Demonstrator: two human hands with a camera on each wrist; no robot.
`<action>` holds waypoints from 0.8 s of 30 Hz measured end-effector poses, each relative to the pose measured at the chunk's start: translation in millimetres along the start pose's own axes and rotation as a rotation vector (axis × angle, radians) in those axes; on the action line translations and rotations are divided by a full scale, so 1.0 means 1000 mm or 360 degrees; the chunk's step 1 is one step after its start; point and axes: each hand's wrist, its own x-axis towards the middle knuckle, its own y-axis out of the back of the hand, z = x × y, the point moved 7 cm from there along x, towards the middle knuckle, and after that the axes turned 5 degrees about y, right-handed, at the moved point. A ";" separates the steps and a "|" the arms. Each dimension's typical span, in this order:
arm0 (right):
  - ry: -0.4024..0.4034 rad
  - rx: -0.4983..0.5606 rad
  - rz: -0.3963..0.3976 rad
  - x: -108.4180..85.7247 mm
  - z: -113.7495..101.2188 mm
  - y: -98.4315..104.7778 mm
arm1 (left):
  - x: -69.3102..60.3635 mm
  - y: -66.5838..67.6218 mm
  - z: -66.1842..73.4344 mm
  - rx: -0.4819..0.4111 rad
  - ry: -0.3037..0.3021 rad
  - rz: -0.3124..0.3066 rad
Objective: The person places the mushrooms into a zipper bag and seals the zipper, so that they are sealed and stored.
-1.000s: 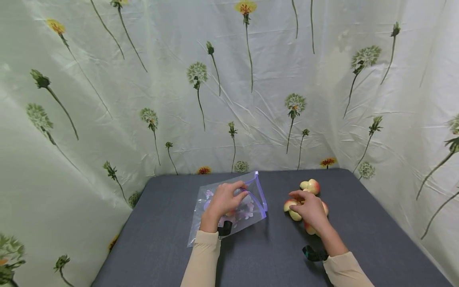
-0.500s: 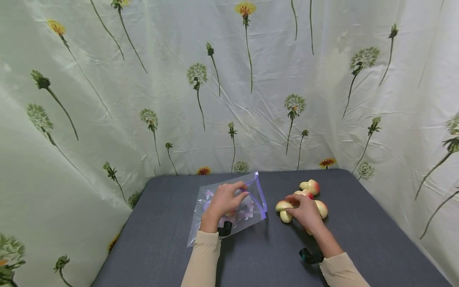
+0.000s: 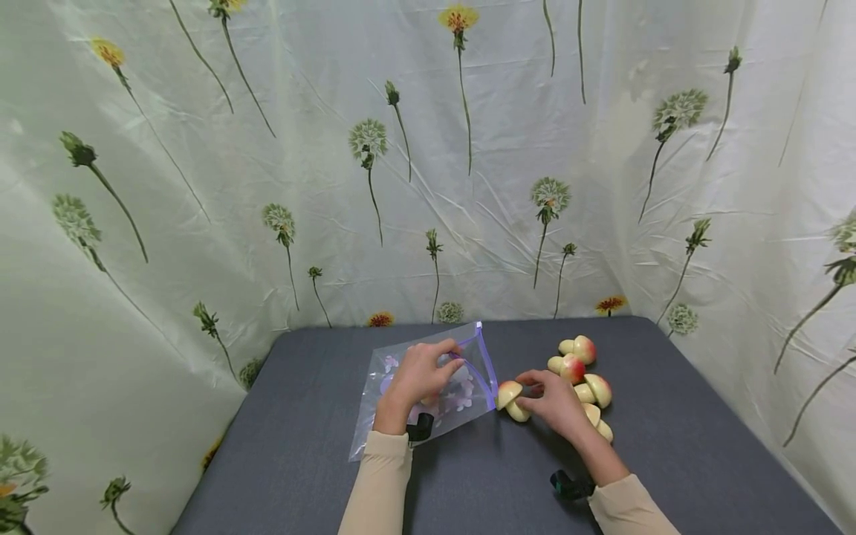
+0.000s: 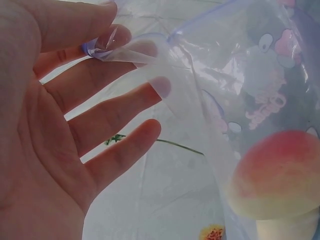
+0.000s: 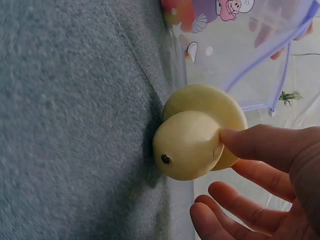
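the left hand (image 3: 421, 374) pinches the clear bag (image 3: 463, 391) beneath it, the right hand (image 3: 552, 400) a mushroom (image 3: 511, 398) between the two; should the left slacken, i reckon a drooping bag could snag it.

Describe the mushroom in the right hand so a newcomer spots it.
On the dark table, find the clear bag with purple edging. At its open right end, the right hand pinches the mushroom; it alone is held, while its loose neighbours cluster farther right.
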 end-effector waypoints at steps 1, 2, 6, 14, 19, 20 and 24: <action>0.0002 0.0005 -0.0001 0.000 0.000 -0.002 | 0.000 0.000 0.000 -0.0005 0.0004 -0.0002; 0.0000 0.0013 -0.0002 0.000 -0.001 -0.003 | -0.001 0.000 -0.001 -0.0004 0.0008 -0.0005; -0.0021 0.0047 -0.0019 0.000 -0.002 -0.007 | 0.000 0.000 -0.002 -0.0009 0.0027 -0.0015; -0.0068 0.0044 -0.0039 -0.004 -0.002 -0.011 | 0.000 0.000 -0.001 -0.0022 0.0051 -0.0044; -0.0059 0.0016 -0.0049 -0.005 -0.003 -0.012 | -0.001 0.001 -0.001 -0.0035 0.0055 -0.0052; -0.0055 0.0011 -0.0053 -0.006 -0.004 -0.013 | -0.002 0.001 -0.001 -0.0041 0.0055 -0.0051; -0.0060 -0.0004 -0.0076 -0.006 -0.004 -0.014 | -0.002 0.001 -0.001 -0.0069 0.0056 -0.0048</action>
